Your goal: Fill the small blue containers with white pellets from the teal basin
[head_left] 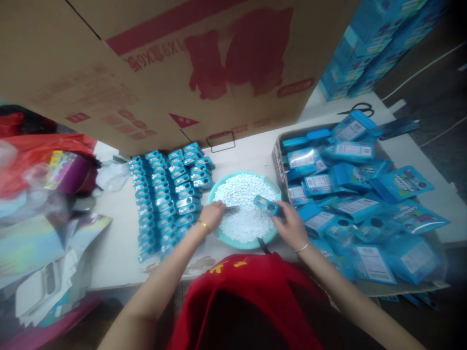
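A pale green bowl (pixel 274 234) full of small white pellets (pixel 241 189), which look like candies, stands on the table before me. My left hand (pixel 213 216) is closed at its left rim, around a thin grey spoon-like tool (pixel 232 209) that points in over the pellets; its far end is unclear. Between the fingers of my right hand (pixel 293 227) is a small blue box (pixel 265 204), tilted above the bowl's right side. Left of the bowl, several rows of similar small blue boxes (pixel 166 204) stand packed close together.
At the right, a cardboard tray (pixel 280 165) holds many blue packets (pixel 359 206). Scissors (pixel 361 109) and stacked blue cartons (pixel 365 53) lie behind it. A large cardboard box (pixel 153 63) walls off the back. Plastic bags (pixel 40 150) and white sheets (pixel 47 287) crowd the left.
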Motion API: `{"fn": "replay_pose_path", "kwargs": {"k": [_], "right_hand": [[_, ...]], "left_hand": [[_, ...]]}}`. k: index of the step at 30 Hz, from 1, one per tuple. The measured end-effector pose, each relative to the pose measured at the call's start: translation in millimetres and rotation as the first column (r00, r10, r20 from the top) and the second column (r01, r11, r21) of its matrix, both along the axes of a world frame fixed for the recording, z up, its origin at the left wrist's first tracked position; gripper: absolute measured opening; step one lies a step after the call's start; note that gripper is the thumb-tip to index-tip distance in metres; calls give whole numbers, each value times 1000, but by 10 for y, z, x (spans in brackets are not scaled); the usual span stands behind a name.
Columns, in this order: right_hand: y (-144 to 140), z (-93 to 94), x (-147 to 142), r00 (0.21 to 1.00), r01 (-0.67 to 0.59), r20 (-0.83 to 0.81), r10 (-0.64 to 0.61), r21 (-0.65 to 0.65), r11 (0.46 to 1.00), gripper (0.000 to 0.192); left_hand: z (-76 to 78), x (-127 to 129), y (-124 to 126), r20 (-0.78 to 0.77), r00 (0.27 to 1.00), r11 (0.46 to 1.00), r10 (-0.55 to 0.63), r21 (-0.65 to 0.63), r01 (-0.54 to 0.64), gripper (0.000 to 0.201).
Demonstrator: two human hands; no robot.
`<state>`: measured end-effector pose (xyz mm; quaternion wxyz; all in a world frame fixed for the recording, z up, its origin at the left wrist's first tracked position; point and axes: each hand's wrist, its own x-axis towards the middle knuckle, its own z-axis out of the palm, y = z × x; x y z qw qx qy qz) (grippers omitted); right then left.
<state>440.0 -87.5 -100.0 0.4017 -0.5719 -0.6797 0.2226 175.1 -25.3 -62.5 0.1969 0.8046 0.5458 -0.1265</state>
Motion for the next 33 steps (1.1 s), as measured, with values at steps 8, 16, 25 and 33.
{"fn": "replay_pose_path", "kwargs": {"k": [8, 16, 25, 33], "right_hand": [[33, 116, 48, 988, 125, -87, -129, -59, 990, 37], [48, 54, 54, 979, 161, -120, -167, -60, 985, 38], [46, -76, -168, 991, -102, 95, 96, 70, 992, 37], [22, -76, -276, 984, -162, 95, 152, 106, 981, 38]], "left_hand": [[-869, 559, -91, 292, 955, 998, 46, -42, -36, 20], [-323, -12, -101, 600, 800, 999, 26, -51, 6, 19], [739, 39, -73, 319, 918, 971, -236, 100, 215, 18], [1241, 639, -200, -207, 909, 906, -363, 151, 396, 17]]}}
